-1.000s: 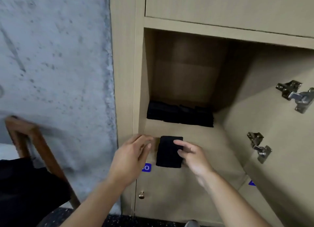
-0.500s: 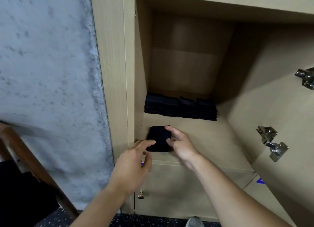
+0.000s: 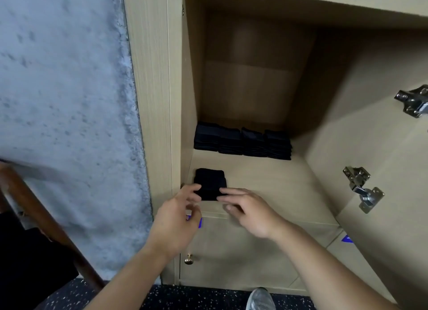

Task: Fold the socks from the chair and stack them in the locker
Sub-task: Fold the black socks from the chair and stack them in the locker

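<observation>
Standing by: chair (image 3: 46,219) at far left, dark cloth on its seat.
Left hand (image 3: 176,219): grip loose, fingertips touching the folded sock's near-left edge.
Folded sock (image 3: 210,182): flat on the locker shelf (image 3: 278,184), front left corner.
Right hand (image 3: 252,212): fingers spread, resting on the sock's near-right edge.
Sock stacks (image 3: 243,143): rowed along the back.

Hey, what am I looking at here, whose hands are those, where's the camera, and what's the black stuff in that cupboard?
The camera sits on a person's head, looking down at their own bare hands. They face an open wooden locker. A row of folded black socks is stacked along its back. One more folded sock lies at the front left of the shelf. The left hand and right hand touch its near edge with open fingers, not gripping it. At lower left, a wooden chair holds dark fabric.
</observation>
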Available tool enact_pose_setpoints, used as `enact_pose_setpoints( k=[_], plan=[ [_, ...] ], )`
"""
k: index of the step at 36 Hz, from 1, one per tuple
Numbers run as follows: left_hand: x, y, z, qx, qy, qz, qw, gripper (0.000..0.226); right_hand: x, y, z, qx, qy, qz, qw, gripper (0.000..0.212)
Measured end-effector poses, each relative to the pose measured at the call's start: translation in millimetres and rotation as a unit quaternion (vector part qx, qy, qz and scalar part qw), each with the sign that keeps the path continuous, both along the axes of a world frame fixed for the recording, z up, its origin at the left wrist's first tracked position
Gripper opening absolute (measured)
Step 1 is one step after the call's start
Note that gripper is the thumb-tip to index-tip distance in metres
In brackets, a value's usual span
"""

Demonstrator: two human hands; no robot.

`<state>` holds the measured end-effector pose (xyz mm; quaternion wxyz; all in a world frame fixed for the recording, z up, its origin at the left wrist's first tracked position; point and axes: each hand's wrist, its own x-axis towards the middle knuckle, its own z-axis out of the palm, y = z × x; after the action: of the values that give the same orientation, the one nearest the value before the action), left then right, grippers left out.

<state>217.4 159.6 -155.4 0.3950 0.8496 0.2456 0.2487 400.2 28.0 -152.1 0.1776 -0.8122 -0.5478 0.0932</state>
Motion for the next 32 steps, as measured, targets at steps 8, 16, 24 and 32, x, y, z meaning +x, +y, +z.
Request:
enact_pose_setpoints(
  k=[8,16,24,32],
  plan=[
    [0.5,0.8,0.6,-0.02,-0.017,0.008,1.0,0.049,-3.9,28.7,-3.3,-0.049,-0.044,-0.024,0.998,0.049],
    [2.0,2.2,-1.0,-0.031,-0.017,0.011,0.999,0.047,7.1,54.4,-11.0,-0.039,-0.032,-0.039,0.998,0.052],
    [1.3,1.4,2.1,-0.045,-0.017,0.01,0.999,0.047,16.1,72.8,-19.4,-0.009,-0.019,-0.055,0.998,0.05],
    [2.3,2.6,-0.3,-0.054,-0.019,0.01,0.998,0.047,21.0,78.8,-18.6,0.014,0.007,-0.068,0.998,0.047]
  ],
)
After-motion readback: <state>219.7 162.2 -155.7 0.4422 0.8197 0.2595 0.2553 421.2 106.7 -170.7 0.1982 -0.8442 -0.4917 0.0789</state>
